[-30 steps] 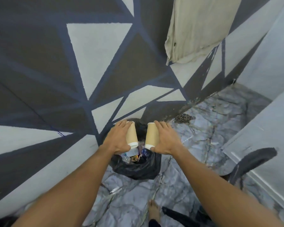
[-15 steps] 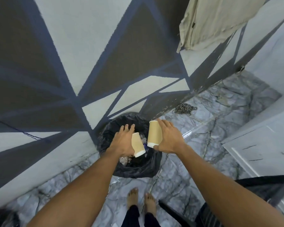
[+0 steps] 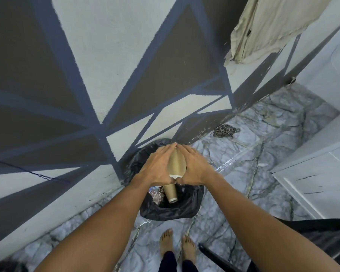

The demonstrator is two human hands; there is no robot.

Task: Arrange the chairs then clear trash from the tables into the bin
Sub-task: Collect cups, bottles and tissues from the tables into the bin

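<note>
A tan paper cup is pressed between my left hand and my right hand, which meet directly above the bin, a black bag-lined bin standing against the wall. A second tan paper cup lies inside the bin, rim toward me, beside crumpled wrappers. The held cup looks squashed, and its white rim shows at the heels of my hands. My hands hide the back half of the bin.
A painted wall with grey and blue triangles rises right behind the bin. A beige cloth hangs at upper right. A chain pile lies on the marble floor. A white door and a dark chair part are on the right. My bare feet stand near the bin.
The cup in my left hand has dropped into the bin. My left hand then moved across to join my right hand on the remaining cup, squeezing it between both.
</note>
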